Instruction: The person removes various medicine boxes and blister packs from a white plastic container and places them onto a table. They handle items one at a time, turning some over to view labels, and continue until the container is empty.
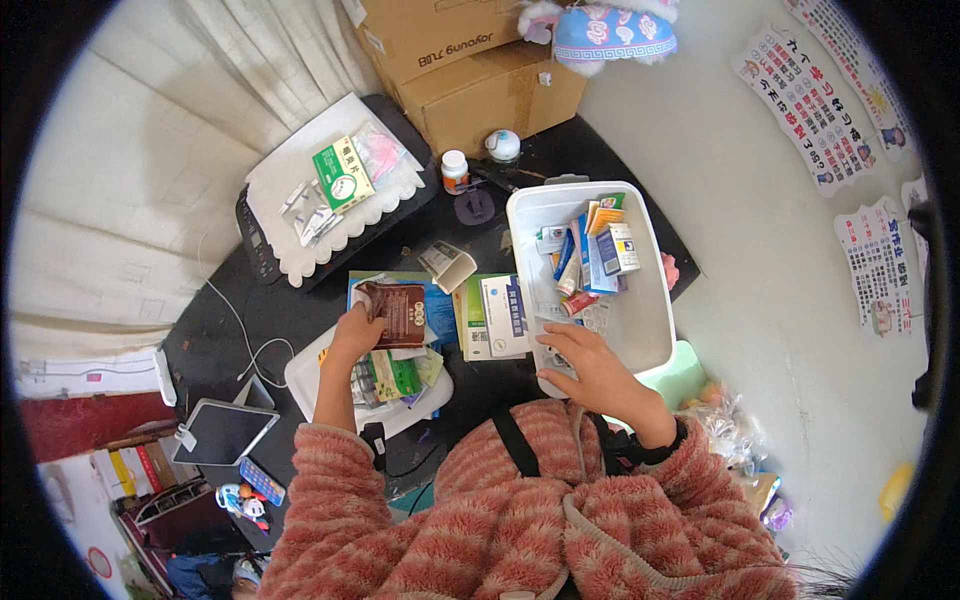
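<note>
My left hand [358, 331] grips the upper left of a brown printed packet [401, 316], holding it above a white plastic tray or lid [304, 375]. Green and silver medicine packs [396, 375] lie in that tray below the packet. My right hand [592, 367], fingers apart, is over the near end of a white plastic bin [654, 315]; whether it touches the rim I cannot tell. Inside the bin are a blue-and-white medicine box [618, 249], tubes [570, 271] and blister packs [596, 316]. Left of the bin lies a white medicine box [501, 316] beside a green one [475, 322].
An open-ended small carton [448, 266] stands on the black desk [480, 244]. Behind are a printer [259, 247] bearing a green medicine box [343, 174], a white pill bottle [454, 172] and stacked cardboard boxes [487, 97]. A tablet [225, 431] and a cable [244, 330] lie left.
</note>
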Available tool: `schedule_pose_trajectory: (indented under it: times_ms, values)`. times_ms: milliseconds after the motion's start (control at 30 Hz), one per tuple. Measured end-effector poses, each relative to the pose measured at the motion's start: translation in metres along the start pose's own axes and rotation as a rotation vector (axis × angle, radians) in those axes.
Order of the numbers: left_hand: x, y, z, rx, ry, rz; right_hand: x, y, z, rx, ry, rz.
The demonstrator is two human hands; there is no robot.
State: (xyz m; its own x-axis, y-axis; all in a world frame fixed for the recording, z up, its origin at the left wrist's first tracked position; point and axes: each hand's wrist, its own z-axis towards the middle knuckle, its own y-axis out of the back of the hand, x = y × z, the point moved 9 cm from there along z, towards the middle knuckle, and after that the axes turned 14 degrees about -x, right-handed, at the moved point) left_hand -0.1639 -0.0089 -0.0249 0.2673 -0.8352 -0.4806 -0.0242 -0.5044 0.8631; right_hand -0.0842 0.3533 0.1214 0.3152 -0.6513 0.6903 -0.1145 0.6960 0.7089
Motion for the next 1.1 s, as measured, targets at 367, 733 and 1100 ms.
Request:
schedule_pose_trajectory:
  times_ms: [367, 733, 1100]
  values:
    - [0.067, 0.077, -0.030, -0.365, 0.135, -0.290, -0.013, 0.021, 0.005, -0.088, -0.092, 0.089]
    - [0.191, 0.092, -0.137, -0.603, 0.776, -1.049, -0.034, 0.036, -0.013, -0.123, -0.177, 0.092]
    - [0.304, 0.019, -0.310, -0.775, 1.031, -1.090, -0.072, 0.061, -0.034, -0.189, -0.259, -0.034]
